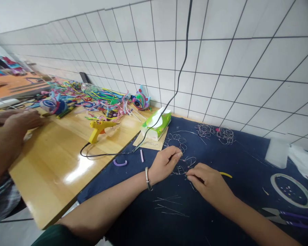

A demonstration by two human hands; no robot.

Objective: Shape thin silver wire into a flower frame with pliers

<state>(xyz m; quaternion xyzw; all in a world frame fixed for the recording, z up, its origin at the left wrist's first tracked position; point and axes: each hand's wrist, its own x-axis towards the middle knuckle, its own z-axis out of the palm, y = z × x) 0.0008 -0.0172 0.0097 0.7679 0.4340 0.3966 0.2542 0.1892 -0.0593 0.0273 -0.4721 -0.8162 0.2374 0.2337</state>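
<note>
Bent thin wire with looped petal shapes [181, 169] lies between my hands above the dark blue cloth. My left hand [166, 162], with a silver bangle at the wrist, is closed in a pinch at the upper side of this wire piece. From the right, my right hand [207, 181] pinches its lower edge between thumb and forefinger. Just behind my left hand lies another looped wire flower [175, 139]. Several straight wire pieces [170, 206] are scattered on the cloth in front. The exact wire ends inside my fingers are hidden.
Purple-handled scissors [292, 218] and a tape-like ring [292, 190] lie at right. Wire bundles [214, 132] sit near the wall. A black cord [179, 77] hangs past a tissue pack [157, 123]. A yellow glue gun [99, 131] and another person's hand [25, 119] are left.
</note>
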